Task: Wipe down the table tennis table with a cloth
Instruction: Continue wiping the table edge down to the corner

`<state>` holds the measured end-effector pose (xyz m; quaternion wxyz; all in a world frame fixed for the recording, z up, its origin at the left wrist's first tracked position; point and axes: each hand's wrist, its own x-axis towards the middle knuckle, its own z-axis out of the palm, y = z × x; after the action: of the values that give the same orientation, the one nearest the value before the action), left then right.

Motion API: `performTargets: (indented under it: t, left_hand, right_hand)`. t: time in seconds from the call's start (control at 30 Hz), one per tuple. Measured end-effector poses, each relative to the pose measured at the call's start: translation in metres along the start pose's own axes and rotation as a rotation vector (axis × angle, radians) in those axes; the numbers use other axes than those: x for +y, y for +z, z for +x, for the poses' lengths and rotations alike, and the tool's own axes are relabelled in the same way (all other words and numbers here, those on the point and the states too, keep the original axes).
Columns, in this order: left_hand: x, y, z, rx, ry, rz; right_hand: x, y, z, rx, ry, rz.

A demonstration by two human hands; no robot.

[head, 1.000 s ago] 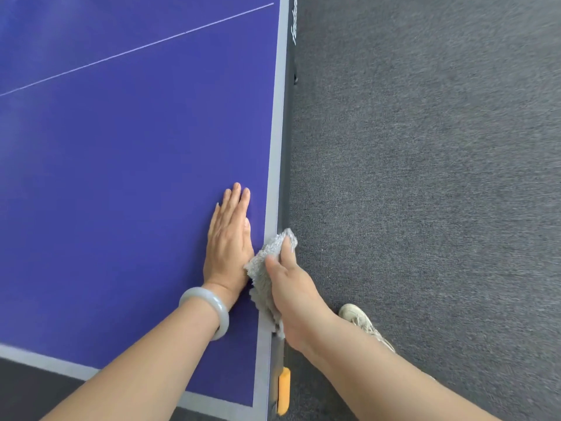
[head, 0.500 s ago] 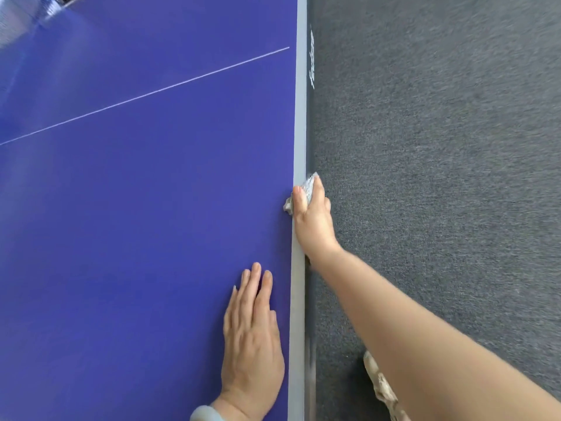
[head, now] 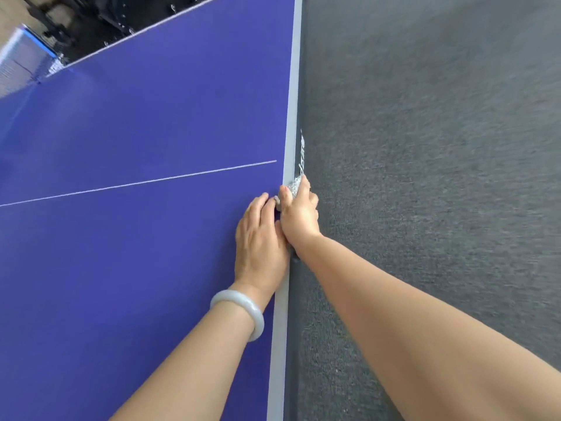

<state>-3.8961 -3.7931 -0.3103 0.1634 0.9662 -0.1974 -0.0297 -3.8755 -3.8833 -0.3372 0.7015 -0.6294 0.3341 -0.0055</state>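
The blue table tennis table (head: 136, 253) fills the left of the view, its grey side edge (head: 280, 329) running top to bottom. My right hand (head: 299, 217) grips a small grey cloth (head: 295, 186) against that edge, just below the thin white centre line; most of the cloth is hidden in the fist. My left hand (head: 261, 241) rests palm down on the blue top right beside it, fingers slightly bent and touching the right hand. A pale bangle (head: 243, 311) sits on the left wrist.
Dark grey carpet (head: 440, 177) covers the floor to the right of the table. At the top left lie the net (head: 18, 65) and dark frame parts (head: 100, 19) past the table's far half.
My right hand has slid the cloth further along the side edge toward the white line. My left hand has followed forward and now lies against the right hand.
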Motion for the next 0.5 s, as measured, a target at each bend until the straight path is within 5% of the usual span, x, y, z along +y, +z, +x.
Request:
performTargets:
  t: [0.2,0.5]
  left_hand:
    - [0.007,0.007,0.132,-0.033,0.113,0.003]
    - [0.008,0.011,0.147,-0.035,0.093,0.128]
  right_hand:
    - [-0.039,-0.009,0.088,-0.002,-0.075,0.000]
    - [-0.107,-0.022,0.209,-0.001,-0.047,-0.062]
